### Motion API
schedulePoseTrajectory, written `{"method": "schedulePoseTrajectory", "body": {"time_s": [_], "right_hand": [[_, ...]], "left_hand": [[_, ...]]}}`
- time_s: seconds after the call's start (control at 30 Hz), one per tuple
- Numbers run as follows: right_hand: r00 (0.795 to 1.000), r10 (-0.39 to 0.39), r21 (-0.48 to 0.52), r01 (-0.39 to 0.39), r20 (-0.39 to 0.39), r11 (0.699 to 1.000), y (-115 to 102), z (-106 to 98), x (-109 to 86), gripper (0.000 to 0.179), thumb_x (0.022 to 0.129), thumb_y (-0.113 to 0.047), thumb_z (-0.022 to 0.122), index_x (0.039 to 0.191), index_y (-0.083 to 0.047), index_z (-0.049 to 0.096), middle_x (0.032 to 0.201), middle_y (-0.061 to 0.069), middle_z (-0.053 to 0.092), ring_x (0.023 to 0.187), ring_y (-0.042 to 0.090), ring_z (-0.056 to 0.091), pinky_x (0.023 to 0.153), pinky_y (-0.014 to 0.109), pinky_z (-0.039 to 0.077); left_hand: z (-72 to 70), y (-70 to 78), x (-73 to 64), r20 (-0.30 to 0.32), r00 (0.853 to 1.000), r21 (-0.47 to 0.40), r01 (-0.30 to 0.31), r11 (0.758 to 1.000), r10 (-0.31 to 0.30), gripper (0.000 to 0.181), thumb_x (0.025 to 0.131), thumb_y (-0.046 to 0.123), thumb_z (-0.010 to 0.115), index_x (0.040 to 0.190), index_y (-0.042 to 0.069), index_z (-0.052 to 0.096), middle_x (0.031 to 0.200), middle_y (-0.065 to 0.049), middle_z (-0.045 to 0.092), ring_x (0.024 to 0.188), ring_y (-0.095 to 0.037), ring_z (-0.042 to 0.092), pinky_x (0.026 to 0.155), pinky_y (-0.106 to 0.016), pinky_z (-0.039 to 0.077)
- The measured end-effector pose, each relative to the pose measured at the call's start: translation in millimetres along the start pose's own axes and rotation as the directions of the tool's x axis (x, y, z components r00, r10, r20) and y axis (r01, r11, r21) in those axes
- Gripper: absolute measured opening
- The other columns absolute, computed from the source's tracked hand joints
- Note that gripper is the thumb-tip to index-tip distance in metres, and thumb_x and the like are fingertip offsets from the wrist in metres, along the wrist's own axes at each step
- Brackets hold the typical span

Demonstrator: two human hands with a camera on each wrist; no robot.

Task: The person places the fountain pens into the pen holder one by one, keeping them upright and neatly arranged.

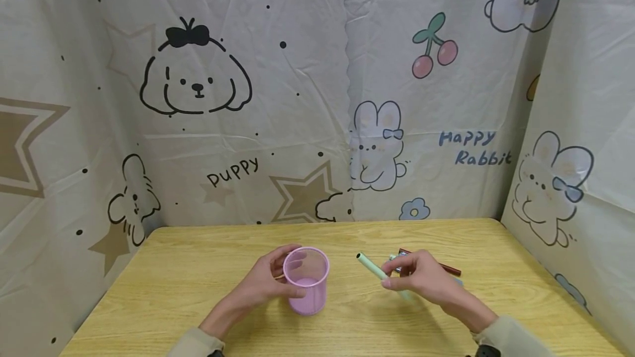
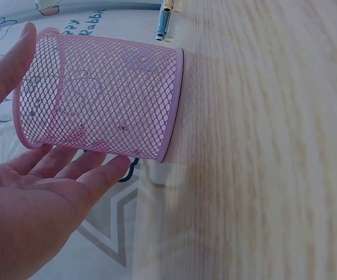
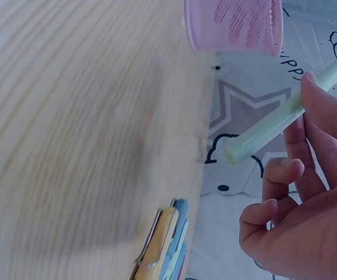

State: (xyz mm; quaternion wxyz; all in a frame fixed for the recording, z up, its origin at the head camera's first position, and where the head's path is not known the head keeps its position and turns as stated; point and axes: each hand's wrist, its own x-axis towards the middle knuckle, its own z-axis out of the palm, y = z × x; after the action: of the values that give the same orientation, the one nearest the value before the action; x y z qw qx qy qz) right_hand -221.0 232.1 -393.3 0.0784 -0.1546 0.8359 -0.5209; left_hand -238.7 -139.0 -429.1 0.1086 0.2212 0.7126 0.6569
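My left hand (image 1: 265,279) curves round a pink mesh pen holder (image 1: 310,301), thumb on its near side and fingers behind. The holder stands upright on the table, and its inside looks bare from above. In the left wrist view the fingertips lie right at its mesh wall (image 2: 110,96). To the right, my right hand (image 1: 423,275) pinches a pale green pen (image 1: 372,266) between thumb and fingers. Held slanted above the table, the pen points its dark end up toward the holder. The ring and little fingers are curled in the right wrist view, apart from the pen (image 3: 267,131).
Several pens lie together beyond and under my right hand, among them a dark red one (image 1: 450,269), an orange one (image 3: 157,239) and a blue one (image 3: 181,209). The wooden table (image 1: 208,252) meets printed cloth walls (image 1: 307,125) at the back and sides.
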Motion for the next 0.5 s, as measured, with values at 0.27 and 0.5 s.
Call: {"method": "schedulePoseTrajectory", "body": {"time_s": [0.27,0.5], "right_hand": [[1.000,0.017,0.054,-0.017,-0.010,0.998,-14.0,11.1,8.5,0.024,0.091,-0.018,0.085,0.111,-0.005,0.082,0.082,0.009,0.063,0.074,0.021,0.050,0.064,0.028,0.038],[1.000,-0.026,0.084,0.028,-0.015,0.996,-22.0,19.4,15.2,0.025,0.090,-0.018,0.085,0.111,-0.004,0.082,0.076,0.008,0.064,0.068,0.017,0.050,0.063,0.026,0.039]], "left_hand": [[-0.1,1.3,-0.1,0.004,1.000,-0.015,-0.017,1.000,0.017,0.094,0.078,-0.003,0.090,0.156,-0.007,0.038,0.148,-0.027,0.054,0.136,-0.047,0.051,0.111,-0.054,0.046],[0.4,2.4,-0.2,0.008,1.000,-0.018,-0.015,1.000,0.015,0.093,0.079,-0.003,0.090,0.156,-0.009,0.038,0.148,-0.029,0.053,0.136,-0.047,0.051,0.111,-0.055,0.046]]}}
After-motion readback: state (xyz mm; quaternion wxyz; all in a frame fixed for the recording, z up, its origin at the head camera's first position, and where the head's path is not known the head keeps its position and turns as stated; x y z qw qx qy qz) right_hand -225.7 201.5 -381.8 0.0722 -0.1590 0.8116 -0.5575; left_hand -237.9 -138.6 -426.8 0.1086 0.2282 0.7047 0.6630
